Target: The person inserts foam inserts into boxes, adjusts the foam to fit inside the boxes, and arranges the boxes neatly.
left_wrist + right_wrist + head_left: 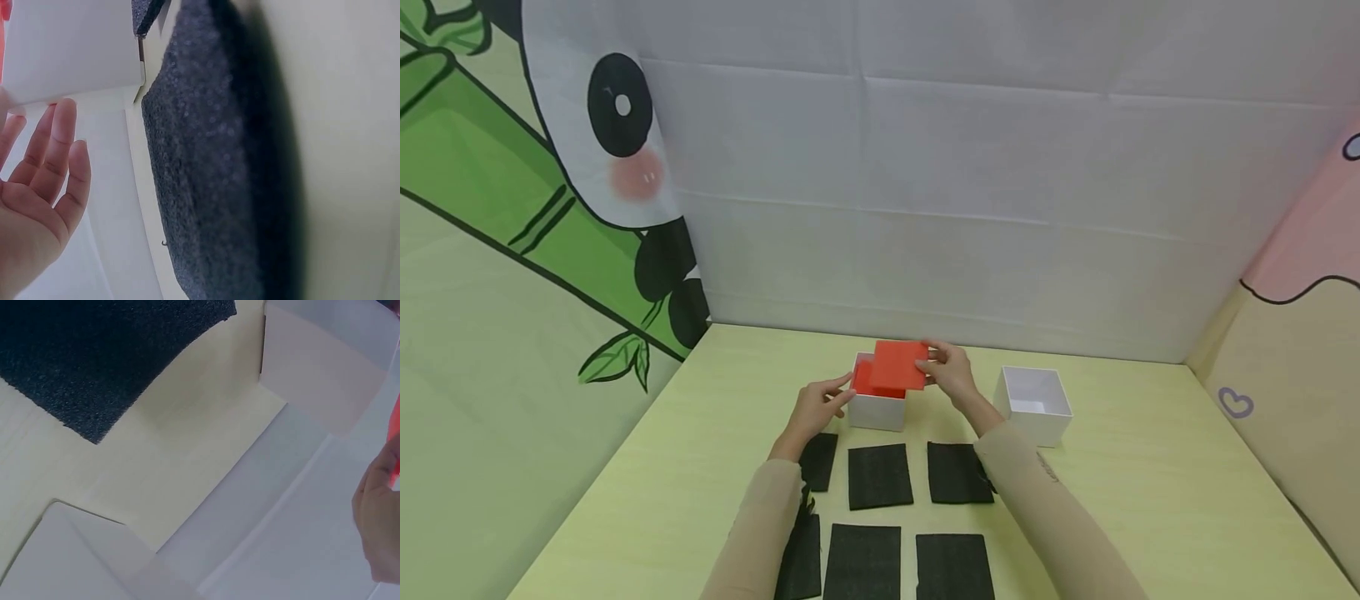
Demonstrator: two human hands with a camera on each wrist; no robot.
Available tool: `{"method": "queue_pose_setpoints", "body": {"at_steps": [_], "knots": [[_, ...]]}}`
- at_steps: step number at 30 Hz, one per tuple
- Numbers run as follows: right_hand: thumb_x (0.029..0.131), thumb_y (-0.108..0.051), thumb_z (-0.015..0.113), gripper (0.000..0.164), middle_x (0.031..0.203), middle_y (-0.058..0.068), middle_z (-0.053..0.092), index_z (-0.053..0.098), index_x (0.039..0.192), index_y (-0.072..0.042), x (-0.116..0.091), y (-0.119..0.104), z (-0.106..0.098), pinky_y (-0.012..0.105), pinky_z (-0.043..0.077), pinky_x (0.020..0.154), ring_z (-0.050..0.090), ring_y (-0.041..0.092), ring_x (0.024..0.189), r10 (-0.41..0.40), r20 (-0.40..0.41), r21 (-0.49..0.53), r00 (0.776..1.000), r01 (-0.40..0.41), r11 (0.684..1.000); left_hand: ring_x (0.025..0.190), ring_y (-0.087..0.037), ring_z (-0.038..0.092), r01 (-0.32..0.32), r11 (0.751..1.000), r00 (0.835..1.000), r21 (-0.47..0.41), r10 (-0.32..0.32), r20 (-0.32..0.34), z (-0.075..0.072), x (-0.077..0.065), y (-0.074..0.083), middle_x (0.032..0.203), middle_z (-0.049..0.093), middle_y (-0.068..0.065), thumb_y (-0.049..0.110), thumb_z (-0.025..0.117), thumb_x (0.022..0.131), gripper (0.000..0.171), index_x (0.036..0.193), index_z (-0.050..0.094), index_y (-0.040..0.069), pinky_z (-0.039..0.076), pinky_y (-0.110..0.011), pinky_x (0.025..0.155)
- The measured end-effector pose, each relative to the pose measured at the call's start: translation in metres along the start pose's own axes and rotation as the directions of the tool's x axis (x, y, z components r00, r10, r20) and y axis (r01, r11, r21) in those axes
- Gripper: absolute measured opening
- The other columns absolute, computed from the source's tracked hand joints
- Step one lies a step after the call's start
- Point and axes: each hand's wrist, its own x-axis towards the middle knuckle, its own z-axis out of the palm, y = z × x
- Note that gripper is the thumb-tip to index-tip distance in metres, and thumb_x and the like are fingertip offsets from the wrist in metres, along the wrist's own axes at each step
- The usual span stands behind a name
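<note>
My right hand (953,375) pinches a flat red square (895,365) by its right edge, thumb in front and fingers behind. This square hangs over the white box (877,414), overlapping its opening in the head view. More red (863,377) shows inside that box. At the box's left side is my left hand (814,410), its fingertips right at the wall and front corner. The left wrist view shows the loosely spread fingers (62,128) of that hand against the box's white side (75,50). Only part of the right hand (381,519) shows in its wrist view.
A second white box (1037,408), open at the top, stands to the right. Several black squares (880,477) lie in two rows on the pale yellow table (1150,500), some partly under my forearms. A white cloth backdrop (955,208) rises behind the table.
</note>
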Motion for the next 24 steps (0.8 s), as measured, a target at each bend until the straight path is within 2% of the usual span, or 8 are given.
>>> {"method": "queue_pose_setpoints", "body": {"at_steps": [9,19,24], "knots": [[0.081,0.003,0.062,0.048,0.1,0.02,0.061,0.048,0.127,0.002,0.006,0.0,0.022,0.029,0.051,0.062,0.061,0.023,0.075,-0.102,-0.027,-0.081,0.994,0.1,0.992,0.059,-0.021,0.06,0.0,1.0,1.0,-0.01,0.0,-0.001,0.0,0.001,-0.003,0.096,0.065,-0.011,0.025,0.062,0.084,0.044,0.126,0.054,0.014,0.042,-0.027,0.054],[0.078,0.001,0.066,0.045,0.094,0.018,0.063,0.054,0.121,0.002,0.006,0.002,0.028,0.027,0.048,0.065,0.056,0.025,0.081,-0.138,-0.049,-0.187,0.989,0.127,0.974,0.06,-0.021,0.06,-0.001,1.0,1.0,-0.012,0.001,-0.003,-0.001,0.0,-0.002,0.095,0.066,-0.01,0.022,0.062,0.084,0.043,0.126,0.054,0.014,0.039,-0.027,0.053],[0.077,0.001,0.067,0.044,0.094,0.017,0.064,0.056,0.119,0.001,0.006,0.007,0.031,0.027,0.047,0.065,0.056,0.024,0.081,-0.122,-0.054,-0.215,0.991,0.108,0.971,0.06,-0.023,0.06,0.004,1.0,1.0,-0.024,-0.004,-0.005,-0.001,-0.001,-0.001,0.095,0.066,-0.01,0.022,0.062,0.084,0.043,0.125,0.054,0.014,0.039,-0.027,0.053]]}}
